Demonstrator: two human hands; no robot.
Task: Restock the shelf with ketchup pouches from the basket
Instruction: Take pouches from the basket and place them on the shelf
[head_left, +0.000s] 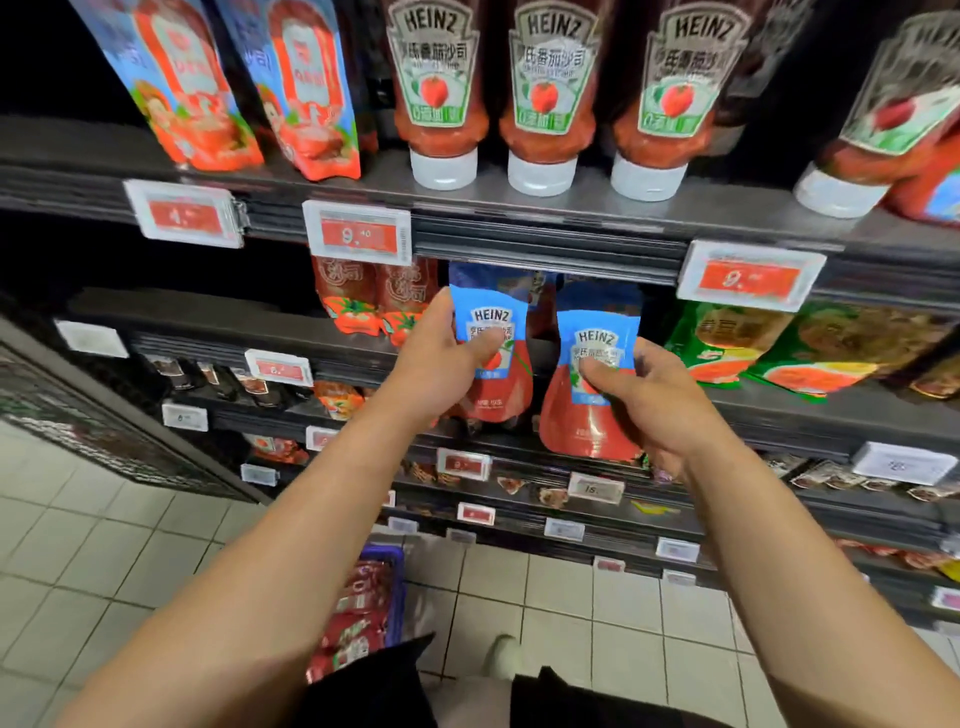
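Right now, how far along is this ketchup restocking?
Midway, seemingly. In hand: the left hand and right hand each hold a Heinz pouch at the shelf. Left: the basket on the floor holds more red pouches. What's already placed is unclear.

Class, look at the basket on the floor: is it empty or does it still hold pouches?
Not empty: the basket shows red pouches inside.

Two blue-and-red Heinz ketchup pouches stand upright at the shelf (779, 410) edge: the left pouch (493, 332) pinched between thumb and fingers, the right pouch (592, 410) likewise, thumb across its label. The purple basket (397, 587), below, holds more red pouches (353, 618).
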